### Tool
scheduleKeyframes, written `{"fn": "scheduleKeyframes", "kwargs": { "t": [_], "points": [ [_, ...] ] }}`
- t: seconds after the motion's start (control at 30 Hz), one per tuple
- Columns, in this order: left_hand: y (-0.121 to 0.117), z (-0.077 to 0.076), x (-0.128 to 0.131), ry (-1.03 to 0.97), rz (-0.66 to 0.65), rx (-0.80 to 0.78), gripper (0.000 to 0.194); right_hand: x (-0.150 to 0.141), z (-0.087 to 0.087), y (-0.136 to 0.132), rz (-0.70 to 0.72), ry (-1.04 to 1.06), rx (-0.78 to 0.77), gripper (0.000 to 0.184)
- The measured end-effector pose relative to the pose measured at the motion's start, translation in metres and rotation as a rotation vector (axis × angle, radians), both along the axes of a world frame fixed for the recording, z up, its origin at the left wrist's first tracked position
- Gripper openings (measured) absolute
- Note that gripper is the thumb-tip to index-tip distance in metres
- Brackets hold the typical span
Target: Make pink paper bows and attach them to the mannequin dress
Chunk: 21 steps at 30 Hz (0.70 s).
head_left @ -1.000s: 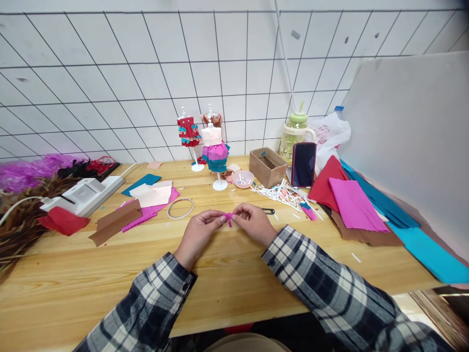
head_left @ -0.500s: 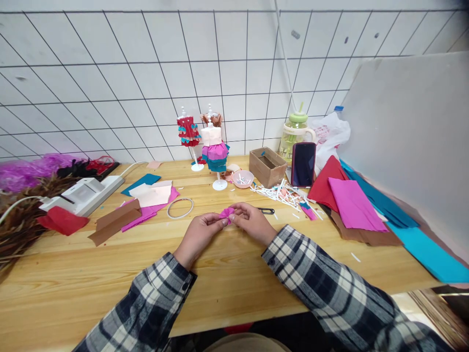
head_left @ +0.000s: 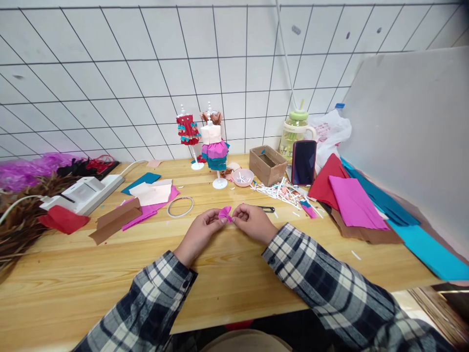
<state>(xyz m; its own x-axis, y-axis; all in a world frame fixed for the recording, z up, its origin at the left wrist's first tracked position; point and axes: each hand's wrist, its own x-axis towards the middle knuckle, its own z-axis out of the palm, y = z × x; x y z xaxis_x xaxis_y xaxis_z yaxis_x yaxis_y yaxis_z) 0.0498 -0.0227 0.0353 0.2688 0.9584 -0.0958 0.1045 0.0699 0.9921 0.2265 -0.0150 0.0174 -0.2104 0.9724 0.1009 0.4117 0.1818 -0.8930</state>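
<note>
A small pink pleated paper piece (head_left: 224, 213), fanned out at one end, is pinched between both my hands just above the wooden table (head_left: 227, 274). My left hand (head_left: 201, 232) grips its left side with thumb and fingertips. My right hand (head_left: 254, 222) is closed on its right side. Both wrists rest near the table's middle. A black binder clip (head_left: 268, 209) lies just right of my right hand, and a white ring (head_left: 180, 207) lies to the left of my left hand.
Two small dress-form dolls (head_left: 214, 148) in paper dresses stand at the back, by a pink bowl (head_left: 243, 178), cardboard box (head_left: 267, 165), phone (head_left: 304, 163) and green bottle (head_left: 297, 133). Coloured paper sheets (head_left: 353, 198) lie right; paper scraps (head_left: 150, 194), a power strip (head_left: 85, 192) and feathers (head_left: 22, 220) lie left.
The pink piece has gone from a narrow folded strip to a fanned-out shape between my fingers. My hands stayed in about the same place.
</note>
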Motion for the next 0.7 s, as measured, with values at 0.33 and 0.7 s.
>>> {"fn": "scheduleKeyframes", "kwargs": {
  "t": [0.33,0.7],
  "points": [
    [0.0021,-0.0061,-0.0030,0.123,-0.009,-0.053,0.038,0.0023,0.0073,-0.0024,-0.021,0.058,0.022,0.005],
    [0.0023,-0.0040,-0.0022,0.209,0.011,0.073,0.037,0.0011,0.0094,-0.0020,0.028,0.357,-0.454,0.016]
  ]
}}
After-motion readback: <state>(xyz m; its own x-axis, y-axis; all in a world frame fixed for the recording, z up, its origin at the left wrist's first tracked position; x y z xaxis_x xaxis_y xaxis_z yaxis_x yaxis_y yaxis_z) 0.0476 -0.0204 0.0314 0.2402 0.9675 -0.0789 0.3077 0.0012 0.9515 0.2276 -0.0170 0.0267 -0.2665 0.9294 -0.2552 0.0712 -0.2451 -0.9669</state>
